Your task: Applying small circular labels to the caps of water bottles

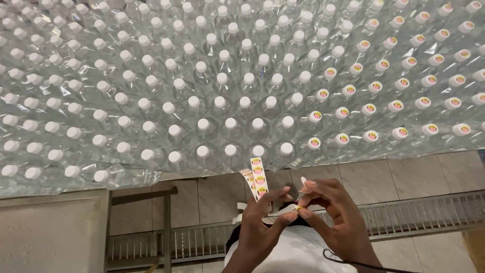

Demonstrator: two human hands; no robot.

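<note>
My left hand (262, 222) holds a white strip of round yellow-and-red stickers (258, 178), which stands up from the fingers. My right hand (331, 215) meets it just to the right, thumb and forefinger pinched at the strip's lower end on what looks like a single sticker (299, 208). Both hands are low in the view, below the near edge of a wide spread of shrink-wrapped clear bottles (227, 96). Bottles on the right carry a round sticker on the cap (372, 135). Those at the centre and left have plain white caps (230, 150).
A tiled floor (384, 177) lies below the bottle packs, with a metal drain grate (419, 210) running across it. A metal frame (166, 227) stands at the lower left beside a grey panel (50, 232). A black cord (348, 262) crosses my white garment.
</note>
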